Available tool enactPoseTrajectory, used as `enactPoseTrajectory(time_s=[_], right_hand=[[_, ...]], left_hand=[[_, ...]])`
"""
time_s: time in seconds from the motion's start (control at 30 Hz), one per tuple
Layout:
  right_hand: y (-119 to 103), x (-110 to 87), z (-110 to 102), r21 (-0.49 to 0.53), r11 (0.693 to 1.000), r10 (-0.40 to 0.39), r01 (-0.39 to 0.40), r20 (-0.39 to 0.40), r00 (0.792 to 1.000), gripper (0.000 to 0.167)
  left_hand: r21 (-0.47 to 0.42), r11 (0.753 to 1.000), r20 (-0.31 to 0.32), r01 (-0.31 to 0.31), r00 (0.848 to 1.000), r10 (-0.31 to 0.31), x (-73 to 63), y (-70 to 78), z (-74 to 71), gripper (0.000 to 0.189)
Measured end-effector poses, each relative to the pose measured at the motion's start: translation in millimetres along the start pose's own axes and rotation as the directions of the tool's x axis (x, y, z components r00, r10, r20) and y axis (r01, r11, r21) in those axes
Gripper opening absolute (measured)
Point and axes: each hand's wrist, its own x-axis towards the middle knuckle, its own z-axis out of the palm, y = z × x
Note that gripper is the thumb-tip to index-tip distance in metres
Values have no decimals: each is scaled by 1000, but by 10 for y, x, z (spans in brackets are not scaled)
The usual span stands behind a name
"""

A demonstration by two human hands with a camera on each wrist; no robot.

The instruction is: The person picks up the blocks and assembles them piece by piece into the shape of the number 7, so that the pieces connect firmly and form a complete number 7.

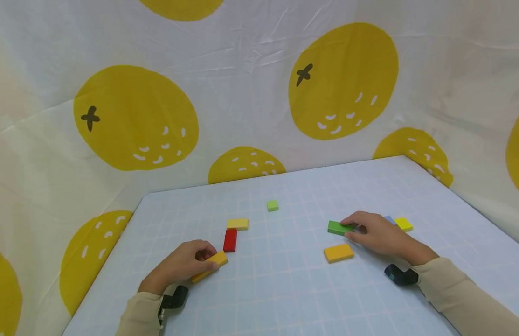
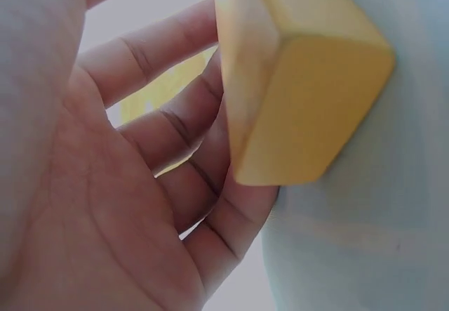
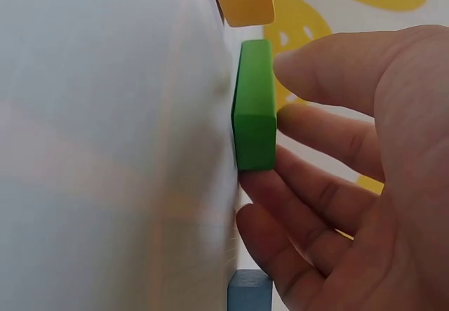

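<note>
My left hand (image 1: 184, 262) is at the front left of the table, gripping an orange rectangular block (image 1: 221, 257) between thumb and fingers. In the left wrist view the block (image 2: 323, 114) lies against the fingers, one end toward the camera. Just beyond it is a red block (image 1: 230, 241), its far end close to a pale yellow block (image 1: 238, 224). Over on the right, my right hand (image 1: 378, 235) has thumb and forefinger at the two long sides of a green block (image 1: 336, 227). The right wrist view shows this green block (image 3: 255, 107) low at the table surface, fingertips at it.
Nearer than the green block lies a second orange block (image 1: 338, 253). A blue block (image 1: 390, 219), partly behind the right hand, sits beside a bright yellow block (image 1: 404, 224). Farther back is a small light green square (image 1: 272, 205). A fruit-patterned curtain (image 1: 242, 107) hangs behind the table (image 1: 276, 289).
</note>
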Motion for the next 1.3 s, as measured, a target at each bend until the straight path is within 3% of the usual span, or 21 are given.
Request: enactPoseTrajectory(time_s=[0.33, 0.73, 1.3], right_hand=[[11, -5, 12, -13, 1000, -6, 6, -8, 1000, 35], [21, 2, 27, -10, 1000, -5, 5, -11, 1000, 35], [13, -1, 26, -2, 1000, 11, -11, -6, 1000, 35]], left_hand=[[-5, 999, 7, -52, 999, 52, -8, 3, 10, 30], [-12, 999, 23, -31, 999, 31, 0, 22, 23, 35], [-43, 999, 42, -9, 999, 11, 20, -3, 38, 22]])
